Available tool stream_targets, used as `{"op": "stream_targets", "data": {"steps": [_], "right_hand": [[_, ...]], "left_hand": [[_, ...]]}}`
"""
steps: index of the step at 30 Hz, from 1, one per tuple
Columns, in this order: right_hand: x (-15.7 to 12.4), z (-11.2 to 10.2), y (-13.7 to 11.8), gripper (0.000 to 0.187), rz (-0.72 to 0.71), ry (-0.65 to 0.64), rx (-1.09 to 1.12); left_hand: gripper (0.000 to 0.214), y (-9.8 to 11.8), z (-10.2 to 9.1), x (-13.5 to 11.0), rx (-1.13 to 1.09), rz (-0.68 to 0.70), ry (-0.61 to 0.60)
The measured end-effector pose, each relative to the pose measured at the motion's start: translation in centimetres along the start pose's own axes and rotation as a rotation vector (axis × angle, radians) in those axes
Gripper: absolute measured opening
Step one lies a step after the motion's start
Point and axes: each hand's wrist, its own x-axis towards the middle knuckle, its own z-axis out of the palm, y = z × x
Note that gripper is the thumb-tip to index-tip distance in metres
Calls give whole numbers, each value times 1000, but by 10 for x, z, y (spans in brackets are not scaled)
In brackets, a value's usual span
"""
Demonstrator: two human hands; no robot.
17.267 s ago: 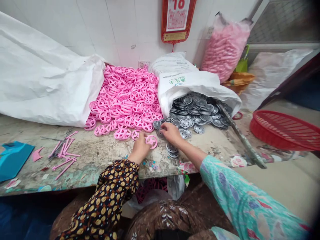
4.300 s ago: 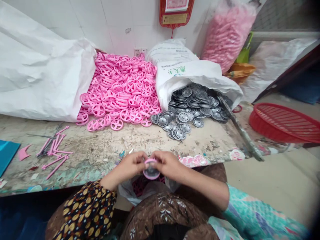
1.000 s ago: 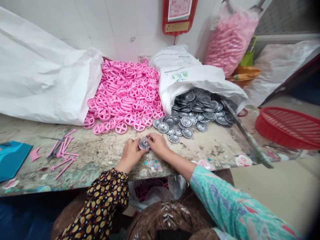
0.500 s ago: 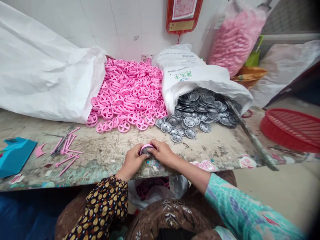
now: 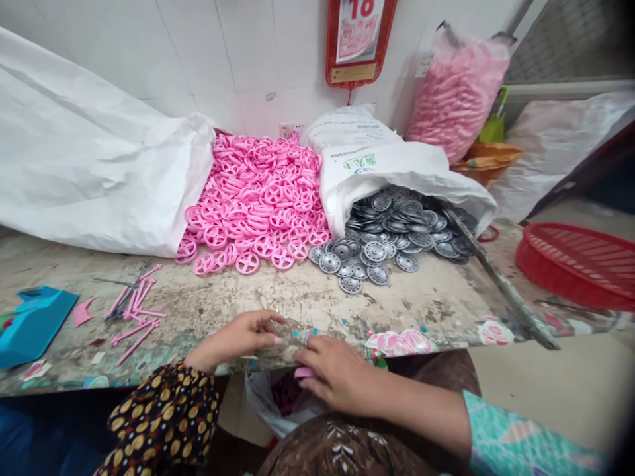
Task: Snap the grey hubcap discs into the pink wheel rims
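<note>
My right hand (image 5: pixel 337 373) is at the front edge of the stained workbench (image 5: pixel 411 297), curled around a pink plastic wheel (image 5: pixel 303 373). Only a sliver of the wheel's rim shows below my fingers, and its face is hidden. My left hand (image 5: pixel 233 334) lies open just left of it, fingers extended, holding nothing. Farther back is a heap of pink four-spoked wheels (image 5: pixel 253 205), with loose ones at its front. To its right, ribbed silver metal discs (image 5: pixel 391 231) spill from a white woven sack (image 5: pixel 391 165).
Pink plastic rods (image 5: pixel 133 324) and a blue card (image 5: pixel 34 327) lie at the bench's left. A long metal bar (image 5: pixel 501 284) slants across the right side, past which sits a red basket (image 5: pixel 565 264). A plastic bag (image 5: pixel 270 403) sits below the bench edge.
My hands have separated and dropped toward the bench edge. The left has let go of the pink wheel and silver disc, and the right now holds the pink wheel lower down.
</note>
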Motion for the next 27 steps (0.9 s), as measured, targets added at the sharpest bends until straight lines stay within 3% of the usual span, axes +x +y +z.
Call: {"op": "stream_targets", "data": {"steps": [3, 6, 8, 10, 14, 18, 22, 27], "right_hand": [[22, -20, 12, 49, -66, 34, -77], [73, -54, 50, 57, 14, 169, -141], [113, -80, 81, 65, 135, 270, -247], [151, -102, 108, 76, 236, 312, -317], [207, -117, 140, 88, 348, 257, -330], [232, -106, 146, 85, 373, 275, -304], [228, -96, 142, 82, 335, 280, -305], [204, -91, 133, 76, 285, 212, -326]], "left_hand": [[39, 9, -30, 22, 97, 87, 324], [48, 22, -66, 53, 370, 259, 738], [56, 32, -91, 75, 654, 305, 870], [67, 41, -113, 97, 816, 241, 965], [77, 46, -138, 141, 874, 29, 1012], [67, 40, -135, 166, 874, 16, 1057], [57, 34, -113, 164, 924, 72, 1026], [49, 27, -89, 150, 943, 105, 975]]}}
